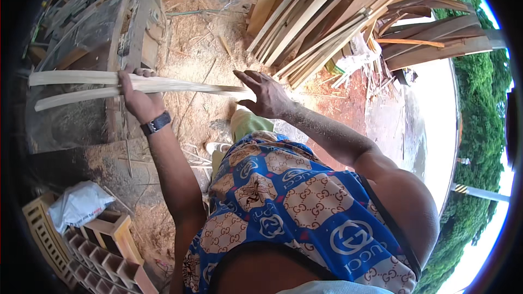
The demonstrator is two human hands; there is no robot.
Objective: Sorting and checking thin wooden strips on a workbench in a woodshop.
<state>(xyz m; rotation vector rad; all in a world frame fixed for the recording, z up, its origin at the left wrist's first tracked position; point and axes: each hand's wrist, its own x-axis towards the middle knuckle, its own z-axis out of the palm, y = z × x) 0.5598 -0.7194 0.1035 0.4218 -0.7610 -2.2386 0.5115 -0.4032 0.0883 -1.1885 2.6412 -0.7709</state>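
Note:
Two pale, thin wooden strips (184,85) lie across my front, with my left hand (141,96) closed around them near their middle. To the left of that hand their ends fan apart; on the right they run close together. A dark-strapped watch (156,123) is on my left wrist. My right hand (265,94) has its fingers spread beside the strips' right-hand ends and grips nothing. Whether its fingertips touch the wood I cannot tell. Dust coats my right forearm.
Long boards and battens (310,16) are piled at the upper right. A worn wooden workbench (81,126) stands at left. Sawdust and thin offcuts litter the floor (186,45). At lower left, a white plastic sack (79,204) rests by wooden frames and a compartmented wooden rack (102,263).

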